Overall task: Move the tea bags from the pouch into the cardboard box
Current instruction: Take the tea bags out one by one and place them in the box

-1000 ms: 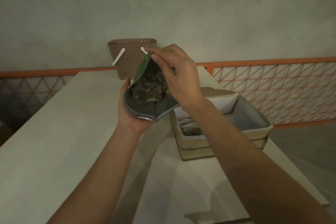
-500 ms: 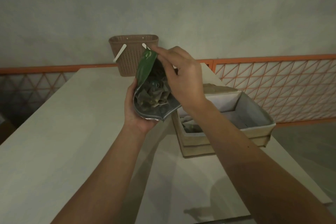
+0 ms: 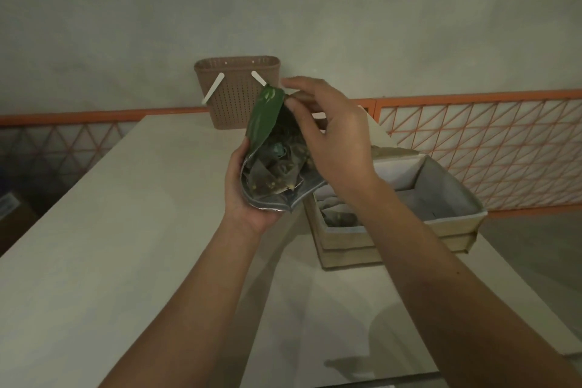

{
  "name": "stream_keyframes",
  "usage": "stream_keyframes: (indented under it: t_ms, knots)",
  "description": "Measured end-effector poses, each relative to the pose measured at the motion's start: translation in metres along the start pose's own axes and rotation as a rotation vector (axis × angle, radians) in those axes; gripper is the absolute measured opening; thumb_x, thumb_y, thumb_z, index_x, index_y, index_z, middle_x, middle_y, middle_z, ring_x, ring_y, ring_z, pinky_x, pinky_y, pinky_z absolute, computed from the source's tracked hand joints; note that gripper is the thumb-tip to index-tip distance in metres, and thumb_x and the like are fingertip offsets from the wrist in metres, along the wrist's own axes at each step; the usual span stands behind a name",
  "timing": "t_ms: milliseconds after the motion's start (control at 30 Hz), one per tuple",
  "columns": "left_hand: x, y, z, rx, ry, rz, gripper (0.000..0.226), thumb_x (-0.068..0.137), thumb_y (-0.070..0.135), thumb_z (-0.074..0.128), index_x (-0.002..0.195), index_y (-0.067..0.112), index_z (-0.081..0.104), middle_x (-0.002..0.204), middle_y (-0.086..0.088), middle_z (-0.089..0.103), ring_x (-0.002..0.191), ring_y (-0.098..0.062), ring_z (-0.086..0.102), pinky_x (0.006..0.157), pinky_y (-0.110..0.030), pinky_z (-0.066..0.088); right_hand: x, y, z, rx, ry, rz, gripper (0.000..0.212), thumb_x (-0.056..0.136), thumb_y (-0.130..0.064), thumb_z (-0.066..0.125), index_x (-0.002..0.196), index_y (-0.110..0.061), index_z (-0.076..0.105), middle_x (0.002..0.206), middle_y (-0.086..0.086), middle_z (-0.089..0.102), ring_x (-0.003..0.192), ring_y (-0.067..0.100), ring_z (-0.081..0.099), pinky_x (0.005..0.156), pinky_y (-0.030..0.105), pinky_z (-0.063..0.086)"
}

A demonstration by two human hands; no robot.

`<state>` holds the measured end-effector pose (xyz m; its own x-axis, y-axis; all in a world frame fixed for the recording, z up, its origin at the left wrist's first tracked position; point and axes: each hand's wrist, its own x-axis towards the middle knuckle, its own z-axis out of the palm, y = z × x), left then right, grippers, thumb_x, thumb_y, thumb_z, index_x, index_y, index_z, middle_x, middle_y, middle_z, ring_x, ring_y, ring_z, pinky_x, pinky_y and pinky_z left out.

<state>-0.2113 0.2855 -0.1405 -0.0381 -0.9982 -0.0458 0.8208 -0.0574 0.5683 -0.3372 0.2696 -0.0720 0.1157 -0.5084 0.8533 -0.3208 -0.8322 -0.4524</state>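
Observation:
My left hand (image 3: 242, 195) grips the bottom of an open foil pouch (image 3: 264, 116), green outside and silver inside, held above the table. Several pyramid tea bags (image 3: 274, 173) lie inside it. My right hand (image 3: 333, 142) is at the pouch's mouth, its thumb and forefinger pinching the upper rim beside the green flap. Its other fingertips are hidden behind the hand. To the right, partly under my right forearm, stands the open cardboard box (image 3: 441, 224), and a few tea bags (image 3: 337, 214) lie in its near left corner.
A brown perforated plastic basket (image 3: 236, 94) with white handles stands at the far end of the pale table (image 3: 126, 230). An orange lattice railing (image 3: 472, 151) runs behind and to the right. The table's right edge is just past the box.
The pouch has been tipped more upright, showing more of its green outside. My right hand stays at the rim and both hands have shifted slightly right.

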Motion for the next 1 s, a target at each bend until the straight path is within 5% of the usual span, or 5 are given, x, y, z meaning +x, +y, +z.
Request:
stream_keyframes:
  t_ms: [133, 500, 633, 767, 1000]
  knots:
    - [-0.003, 0.003, 0.003, -0.077, -0.089, -0.040, 0.055, 0.098, 0.054, 0.046, 0.115, 0.010, 0.075, 0.119, -0.015, 0.071, 0.099, -0.032, 0.072, 0.086, -0.042, 0.060, -0.021, 0.000, -0.005, 0.039, -0.064, 0.058, 0.013, 0.092, -0.012, 0.061, 0.104, -0.009, 0.057, 0.106, -0.003, 0.065, 0.100, 0.015, 0.064, 0.078, 0.041, 0.056]
    - [0.003, -0.001, 0.000, -0.107, -0.053, -0.079, 0.064, 0.096, 0.057, 0.048, 0.145, 0.016, 0.055, 0.148, -0.012, 0.054, 0.121, -0.033, 0.059, 0.103, -0.045, 0.048, -0.064, 0.005, 0.001, -0.668, -0.238, 0.124, 0.025, 0.076, -0.044, 0.072, 0.097, -0.031, 0.074, 0.149, 0.005, 0.038, 0.128, 0.030, 0.037, 0.098, 0.050, 0.045]
    - [0.004, 0.000, 0.002, -0.139, -0.079, -0.069, 0.060, 0.097, 0.055, 0.047, 0.138, 0.012, 0.062, 0.136, -0.016, 0.063, 0.110, -0.033, 0.066, 0.099, -0.042, 0.051, -0.060, 0.009, -0.003, -0.518, -0.112, 0.120, 0.012, 0.079, -0.034, 0.075, 0.085, -0.024, 0.074, 0.135, 0.007, 0.052, 0.120, 0.027, 0.043, 0.093, 0.041, 0.047]
    - [0.004, -0.004, 0.004, -0.172, -0.128, -0.015, 0.059, 0.099, 0.052, 0.043, 0.103, 0.005, 0.079, 0.113, -0.020, 0.073, 0.090, -0.037, 0.075, 0.085, -0.050, 0.061, -0.050, 0.005, -0.023, -0.191, 0.019, 0.214, 0.011, 0.081, -0.024, 0.077, 0.083, -0.018, 0.068, 0.124, -0.001, 0.055, 0.121, 0.015, 0.046, 0.095, 0.008, 0.031]
    - [0.008, -0.009, 0.005, -0.137, -0.136, 0.007, 0.056, 0.100, 0.052, 0.042, 0.102, 0.012, 0.080, 0.113, -0.015, 0.074, 0.094, -0.036, 0.074, 0.095, -0.050, 0.052, -0.044, -0.006, -0.071, 0.276, 0.230, 0.430, 0.019, 0.089, -0.012, 0.069, 0.082, -0.018, 0.053, 0.084, -0.003, 0.066, 0.083, 0.016, 0.066, 0.074, 0.027, 0.054]
